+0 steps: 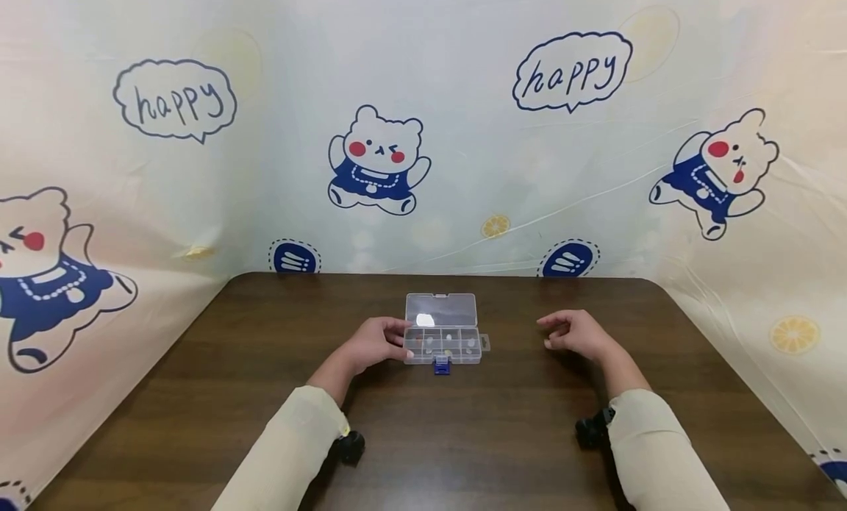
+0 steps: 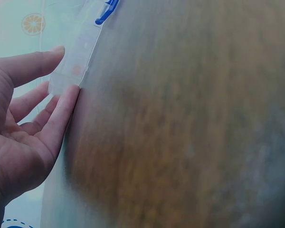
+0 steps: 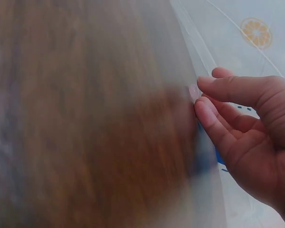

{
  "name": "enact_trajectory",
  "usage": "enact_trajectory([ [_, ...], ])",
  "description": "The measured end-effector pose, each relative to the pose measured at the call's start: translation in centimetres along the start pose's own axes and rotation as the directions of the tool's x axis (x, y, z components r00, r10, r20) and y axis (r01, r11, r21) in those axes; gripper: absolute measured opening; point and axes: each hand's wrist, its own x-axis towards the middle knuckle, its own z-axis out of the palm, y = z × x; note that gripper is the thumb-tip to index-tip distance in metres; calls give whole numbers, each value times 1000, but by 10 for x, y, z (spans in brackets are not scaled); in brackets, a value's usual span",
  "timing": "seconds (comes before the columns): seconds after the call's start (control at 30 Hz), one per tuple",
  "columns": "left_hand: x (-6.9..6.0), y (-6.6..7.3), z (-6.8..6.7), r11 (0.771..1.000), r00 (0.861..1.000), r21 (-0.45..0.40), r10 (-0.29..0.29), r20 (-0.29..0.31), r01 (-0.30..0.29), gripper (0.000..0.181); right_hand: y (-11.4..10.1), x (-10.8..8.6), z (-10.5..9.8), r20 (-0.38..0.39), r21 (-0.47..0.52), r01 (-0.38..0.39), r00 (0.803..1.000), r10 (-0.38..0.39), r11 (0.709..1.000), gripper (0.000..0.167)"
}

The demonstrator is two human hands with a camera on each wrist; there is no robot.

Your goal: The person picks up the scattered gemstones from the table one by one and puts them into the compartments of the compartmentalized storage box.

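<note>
A clear plastic compartment box [image 1: 442, 355] lies on the table with its lid [image 1: 456, 309] raised at the back. Small pale pieces and a reddish one sit in some compartments. A blue latch [image 1: 442, 367] hangs at its front edge. My left hand [image 1: 376, 343] holds the box's left end between thumb and fingers; the left wrist view shows the box corner [image 2: 61, 80] there. To the right, apart from the box, my right hand [image 1: 577, 333] pinches a small translucent pinkish piece [image 3: 194, 91] between thumb and forefinger. Its exact kind is too small to tell.
The box stands toward the back of a dark brown wooden table [image 1: 423, 437]. A printed cloth [image 1: 463, 129] hangs behind and at both sides of it. Dark wrist cameras [image 1: 351, 448] are strapped at both cuffs.
</note>
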Motion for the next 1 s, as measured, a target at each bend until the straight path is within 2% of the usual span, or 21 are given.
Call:
enact_trajectory([
  [0.37, 4, -1, -1, 1000, 1000, 13, -4, 8, 4, 59, 7, 0, -3, 47, -4, -13, 999, 13, 1000, 29],
  [0.9, 3, -2, -2, 1000, 1000, 12, 2, 8, -2, 59, 4, 5, -6, 104, -52, -27, 994, 32, 998, 20],
  [1.0, 3, -1, -2, 1000, 1000, 7, 1, 12, -1, 60, 5, 6, -6, 111, -70, -4, 994, 12, 998, 18],
])
